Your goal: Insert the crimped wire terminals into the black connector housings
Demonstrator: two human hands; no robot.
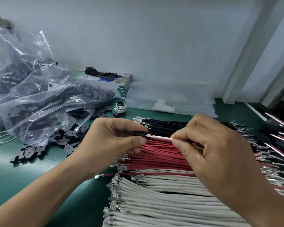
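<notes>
Here, your left hand pinches the black housing; your right hand pinches the white wire, terminal pointing leftward at its mouth.

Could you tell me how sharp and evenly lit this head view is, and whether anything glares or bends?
Head view: lighting soft and even, shadows faint; both hands, left and right, and the white wire are sharp; the plastic bags glint, blurring top left; wide-angle distortion tilts the white post.
</notes>
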